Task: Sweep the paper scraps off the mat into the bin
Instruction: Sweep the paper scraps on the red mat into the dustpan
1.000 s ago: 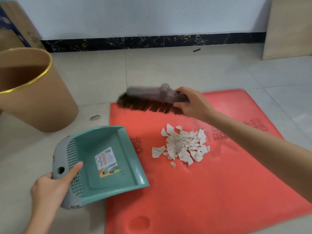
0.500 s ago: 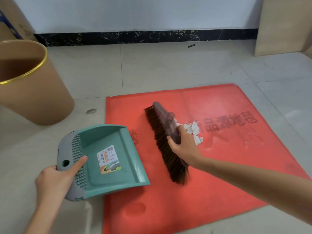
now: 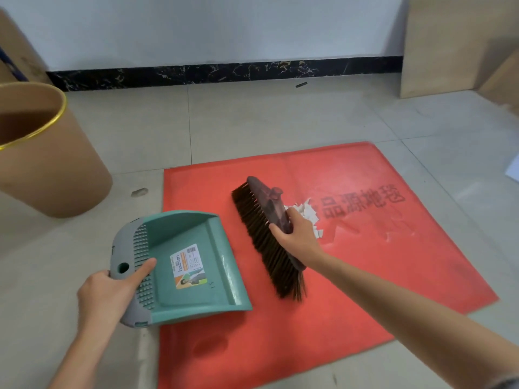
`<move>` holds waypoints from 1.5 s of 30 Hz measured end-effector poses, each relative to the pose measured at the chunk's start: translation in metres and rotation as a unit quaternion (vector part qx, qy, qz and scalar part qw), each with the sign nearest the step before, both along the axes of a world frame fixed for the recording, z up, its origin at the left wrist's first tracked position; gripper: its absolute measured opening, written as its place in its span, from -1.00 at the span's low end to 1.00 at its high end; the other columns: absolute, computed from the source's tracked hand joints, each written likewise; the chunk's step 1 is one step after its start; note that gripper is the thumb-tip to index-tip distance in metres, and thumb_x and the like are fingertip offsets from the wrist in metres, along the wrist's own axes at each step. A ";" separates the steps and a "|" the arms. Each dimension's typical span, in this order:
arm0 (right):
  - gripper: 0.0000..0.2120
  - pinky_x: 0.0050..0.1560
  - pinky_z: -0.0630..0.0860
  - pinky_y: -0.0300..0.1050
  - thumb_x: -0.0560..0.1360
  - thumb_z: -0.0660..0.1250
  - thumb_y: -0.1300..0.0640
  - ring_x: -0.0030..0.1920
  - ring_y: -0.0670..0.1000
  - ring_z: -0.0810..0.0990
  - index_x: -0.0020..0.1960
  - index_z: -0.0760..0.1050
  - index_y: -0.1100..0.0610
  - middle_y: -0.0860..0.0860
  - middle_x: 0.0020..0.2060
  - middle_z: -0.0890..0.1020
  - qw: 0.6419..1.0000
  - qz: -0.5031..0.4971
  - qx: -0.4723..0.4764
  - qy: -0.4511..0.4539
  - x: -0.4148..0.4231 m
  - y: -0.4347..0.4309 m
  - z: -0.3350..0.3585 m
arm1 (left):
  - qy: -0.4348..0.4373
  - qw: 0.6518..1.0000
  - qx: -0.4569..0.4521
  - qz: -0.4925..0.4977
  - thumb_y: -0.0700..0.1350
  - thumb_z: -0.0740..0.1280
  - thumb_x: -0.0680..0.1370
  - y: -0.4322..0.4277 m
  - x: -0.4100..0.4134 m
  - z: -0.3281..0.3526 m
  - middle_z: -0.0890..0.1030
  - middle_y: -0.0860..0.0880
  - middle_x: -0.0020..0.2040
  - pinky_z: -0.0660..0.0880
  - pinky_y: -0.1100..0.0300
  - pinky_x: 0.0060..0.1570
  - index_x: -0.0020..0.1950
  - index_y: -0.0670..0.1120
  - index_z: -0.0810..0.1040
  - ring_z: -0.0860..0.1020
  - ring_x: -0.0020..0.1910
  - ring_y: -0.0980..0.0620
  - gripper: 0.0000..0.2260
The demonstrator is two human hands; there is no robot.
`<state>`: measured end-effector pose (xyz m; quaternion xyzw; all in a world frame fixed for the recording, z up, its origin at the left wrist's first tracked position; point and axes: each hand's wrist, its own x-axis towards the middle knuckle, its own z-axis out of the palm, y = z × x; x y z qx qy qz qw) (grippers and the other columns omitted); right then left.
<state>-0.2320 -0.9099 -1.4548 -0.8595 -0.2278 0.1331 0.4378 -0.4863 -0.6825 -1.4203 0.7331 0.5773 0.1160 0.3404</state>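
The right hand (image 3: 297,237) reaches in from the lower right on a long, nearly straight forearm, knuckles up, fingers curled tight over the back of the brush (image 3: 269,234). The brush is a handleless broom head: a smooth, dark purplish plastic block with a short round socket stub on top and a dense row of stiff dark brown bristles. It lies slantwise on the mat (image 3: 365,276), bristles turned left toward the dustpan (image 3: 191,265), with a strip of bare mat between them.

The left hand (image 3: 109,290) comes up from the bottom left, wrist bent slightly, gripping the dustpan's grey rear edge; the index finger lies stretched across a band of small rubbery nubs, the other fingers wrap behind. The dustpan is teal plastic with raised side walls and a flat, thin front lip that rests over the mat's left edge. A printed label sits in its tray.

The scraps (image 3: 307,213) are small, white, jagged paper bits, bunched on the mat just right of the brush, behind the right hand and partly hidden by it.

The mat is red, thin, slightly glossy, with stamped characters. The bin (image 3: 50,164), a brown tapered drum with a gold rim, stands on pale floor tiles at far left, well apart from the mat.
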 end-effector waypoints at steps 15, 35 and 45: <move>-0.78 -0.30 0.34 0.01 0.48 0.33 0.15 -0.21 0.34 0.61 0.05 0.39 0.22 0.29 -0.19 0.61 0.940 -0.222 -0.198 -0.167 0.094 -0.122 0.004 | -0.025 1.000 0.017 -0.003 0.22 0.51 0.36 -0.006 0.030 -0.004 0.53 -0.21 -0.33 0.44 -0.02 -0.25 -0.31 -0.28 0.51 0.52 -0.21 -0.22 -0.46; -0.79 -0.44 0.29 -0.09 0.45 0.35 0.10 -0.41 0.11 0.47 -0.09 0.30 0.04 0.02 -0.37 0.49 0.988 -0.117 -0.061 -0.079 0.026 -0.026 -0.018 | -0.057 0.998 -0.002 -0.019 0.23 0.54 0.31 -0.008 0.064 -0.021 0.61 -0.16 -0.29 0.51 0.02 -0.29 -0.28 -0.24 0.52 0.58 -0.24 -0.17 -0.47; -0.74 -0.49 0.22 -0.20 0.44 0.37 0.18 -0.46 -0.09 0.34 -0.15 0.26 0.05 -0.04 -0.43 0.39 0.991 -0.063 -0.054 -0.103 0.015 -0.017 -0.006 | -0.073 0.997 -0.008 -0.016 0.23 0.54 0.32 -0.020 0.071 -0.030 0.61 -0.17 -0.27 0.42 0.06 -0.35 -0.25 -0.25 0.54 0.57 -0.24 -0.17 -0.48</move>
